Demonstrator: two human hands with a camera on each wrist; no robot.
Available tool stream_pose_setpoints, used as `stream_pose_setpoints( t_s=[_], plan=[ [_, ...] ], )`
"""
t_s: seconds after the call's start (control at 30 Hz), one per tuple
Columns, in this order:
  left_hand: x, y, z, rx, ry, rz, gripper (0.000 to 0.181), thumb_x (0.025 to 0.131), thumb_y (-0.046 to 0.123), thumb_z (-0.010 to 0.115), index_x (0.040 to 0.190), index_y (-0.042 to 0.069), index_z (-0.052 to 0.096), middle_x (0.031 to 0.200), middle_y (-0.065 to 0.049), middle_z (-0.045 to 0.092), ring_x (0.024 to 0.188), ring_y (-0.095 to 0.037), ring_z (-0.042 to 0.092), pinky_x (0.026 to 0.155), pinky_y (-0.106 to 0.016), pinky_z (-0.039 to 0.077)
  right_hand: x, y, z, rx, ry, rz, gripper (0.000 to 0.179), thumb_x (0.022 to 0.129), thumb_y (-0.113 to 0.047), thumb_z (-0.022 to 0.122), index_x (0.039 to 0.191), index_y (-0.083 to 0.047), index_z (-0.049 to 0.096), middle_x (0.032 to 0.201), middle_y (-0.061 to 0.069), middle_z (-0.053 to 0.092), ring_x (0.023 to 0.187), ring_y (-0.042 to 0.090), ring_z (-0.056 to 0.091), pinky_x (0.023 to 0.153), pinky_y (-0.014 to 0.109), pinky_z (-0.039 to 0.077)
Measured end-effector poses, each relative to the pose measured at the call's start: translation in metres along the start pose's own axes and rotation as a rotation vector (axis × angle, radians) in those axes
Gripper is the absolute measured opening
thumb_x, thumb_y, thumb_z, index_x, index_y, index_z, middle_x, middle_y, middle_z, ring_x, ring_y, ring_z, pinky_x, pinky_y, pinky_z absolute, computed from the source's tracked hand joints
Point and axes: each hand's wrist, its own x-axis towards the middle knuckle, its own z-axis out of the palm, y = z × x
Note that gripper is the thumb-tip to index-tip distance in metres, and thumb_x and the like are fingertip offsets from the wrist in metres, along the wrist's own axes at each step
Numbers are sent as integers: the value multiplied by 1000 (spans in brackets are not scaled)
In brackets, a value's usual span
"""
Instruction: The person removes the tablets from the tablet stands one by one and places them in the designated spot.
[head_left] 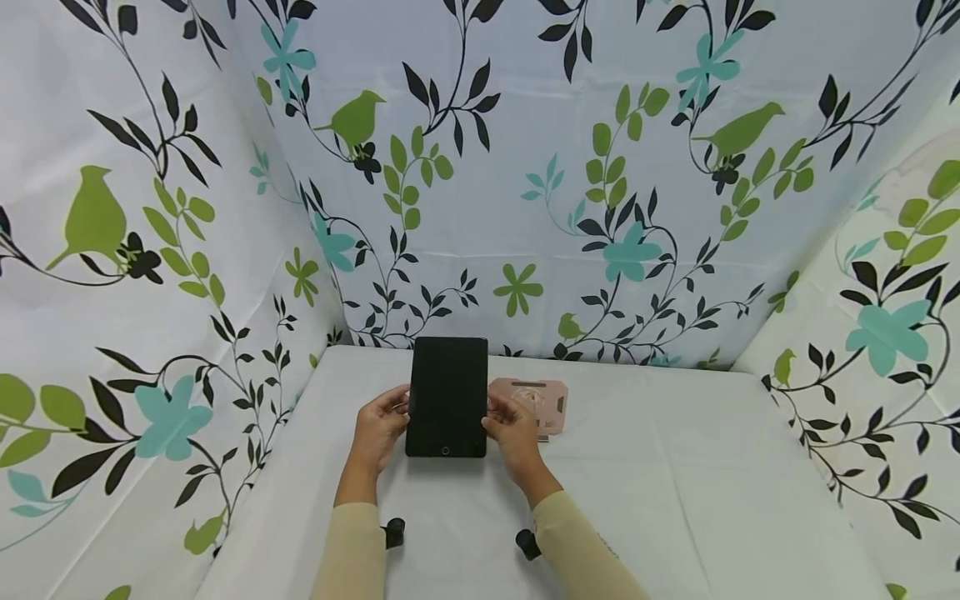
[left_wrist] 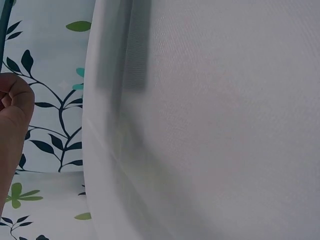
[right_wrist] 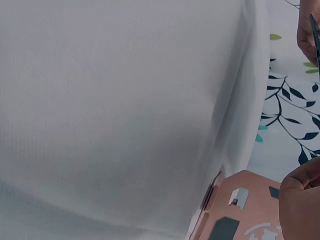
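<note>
A black tablet (head_left: 448,392) with a round home button stands raised over the white table, its dark face toward the head camera. My left hand (head_left: 378,425) pinches its left edge, and my right hand (head_left: 516,429) pinches the right one. Behind the right hand lies a pink tablet case (head_left: 553,402), partly covered by that hand. In the right wrist view the case (right_wrist: 242,200) shows cutouts, with the right hand (right_wrist: 302,205) overlapping it. The left wrist view catches the left hand (left_wrist: 16,107) at its border, beside a thin strip of the tablet (left_wrist: 4,30).
A white cloth covers the table (head_left: 675,500). Patterned curtains (head_left: 465,208) with leaves and birds enclose it at the back and both sides. Black wrist straps show at each forearm, the left one (head_left: 394,532) and the right one (head_left: 527,544).
</note>
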Motion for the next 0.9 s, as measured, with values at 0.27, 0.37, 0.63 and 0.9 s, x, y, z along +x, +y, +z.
stream_pose_setpoints(
  t_s=[0.27,0.37,0.63,0.9],
  plan=[
    [-4,-6,-14,-7,3,-46,59,89,-22,47,146,-8,48,107,0,55,95,-10,56,78,-19,52,-5,6,11,3,-24,50,48,93,9,66,139,-3,60,114,10,59,95,14,58,77,20,56],
    [-5,-7,-17,-7,9,-66,59,89,-22,47,146,-9,47,106,1,55,94,-10,54,77,-19,50,-7,11,13,-9,-16,75,48,94,7,65,140,-5,60,117,12,59,97,14,59,77,20,56],
    [-8,-15,-25,35,102,-138,58,88,-21,49,144,-8,52,100,3,59,89,-8,58,77,-20,51,-11,19,22,-30,-30,140,48,96,2,64,142,-10,60,125,13,57,104,16,59,85,21,56],
    [-12,-28,-30,52,156,-143,57,88,-21,50,144,-10,50,107,-6,64,92,-10,62,80,-19,54,-14,32,24,-16,-43,174,56,92,13,63,146,-2,54,125,16,54,103,17,55,77,19,54]
  ],
)
